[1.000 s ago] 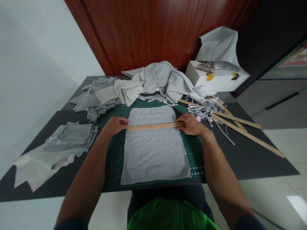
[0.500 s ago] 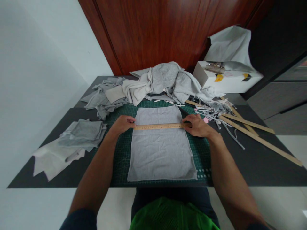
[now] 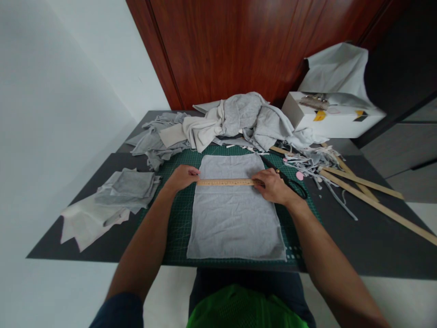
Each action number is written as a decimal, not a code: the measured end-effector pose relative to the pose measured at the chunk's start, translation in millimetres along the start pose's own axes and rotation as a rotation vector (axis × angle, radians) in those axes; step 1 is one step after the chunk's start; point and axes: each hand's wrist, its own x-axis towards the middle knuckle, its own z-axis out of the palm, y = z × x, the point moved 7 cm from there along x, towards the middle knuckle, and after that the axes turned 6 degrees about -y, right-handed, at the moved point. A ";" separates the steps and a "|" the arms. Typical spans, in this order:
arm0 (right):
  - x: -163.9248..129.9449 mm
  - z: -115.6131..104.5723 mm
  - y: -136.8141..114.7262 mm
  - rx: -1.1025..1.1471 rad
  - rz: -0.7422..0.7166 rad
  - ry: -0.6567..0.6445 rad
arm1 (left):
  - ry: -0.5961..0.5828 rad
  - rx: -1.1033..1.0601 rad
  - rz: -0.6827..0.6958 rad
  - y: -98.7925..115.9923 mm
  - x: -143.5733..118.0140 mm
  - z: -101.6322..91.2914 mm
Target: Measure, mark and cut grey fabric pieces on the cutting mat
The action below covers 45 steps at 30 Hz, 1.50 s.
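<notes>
A light grey cloth (image 3: 235, 223) lies flat, with faint creases, on a green cutting mat (image 3: 177, 218). Across its upper part runs a wooden ruler (image 3: 225, 182). My left hand (image 3: 183, 176) pinches the ruler's left end at the cloth's left edge. Toward the right edge, my right hand (image 3: 272, 186) rests over the cloth with its fingers closed on the ruler, hiding that end. Black scissors (image 3: 293, 183) lie just right of my right hand, partly covered by it.
Folded grey cloth pieces (image 3: 131, 187) and a pale cloth (image 3: 88, 221) lie at left. Crumpled fabric (image 3: 244, 114) is heaped along the back. To the right are fabric scraps (image 3: 312, 159), wooden strips (image 3: 375, 198) and a white box (image 3: 336, 120).
My right hand has slid left along the ruler, further onto the cloth, uncovering more of the scissors. My left hand stays at the ruler's left end. The camera view has shifted slightly.
</notes>
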 end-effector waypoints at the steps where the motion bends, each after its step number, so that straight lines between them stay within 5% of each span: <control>1: -0.2 -1.0 -0.6 0.005 0.001 0.004 | 0.004 0.013 0.009 2.2 -0.7 -0.5; 7: -1.6 -8.6 1.6 0.023 0.041 0.055 | 0.058 0.116 -0.003 12.0 -4.2 -5.0; 14: 2.3 0.2 13.3 -0.005 0.026 0.102 | 0.329 0.088 0.101 31.7 -11.5 -9.7; 19: 2.3 6.5 24.7 -0.028 0.079 0.107 | 0.299 0.053 0.184 41.0 -9.5 6.8; 26: -4.6 -9.1 54.7 0.032 0.208 0.286 | 0.220 0.087 0.195 36.1 -1.9 20.9; 38: -22.4 -19.0 96.9 -0.027 0.409 0.311 | 0.158 0.241 0.286 24.6 4.9 37.3; 45: -4.2 -7.6 48.2 -0.059 0.180 0.303 | 0.280 0.153 0.223 24.2 8.1 22.3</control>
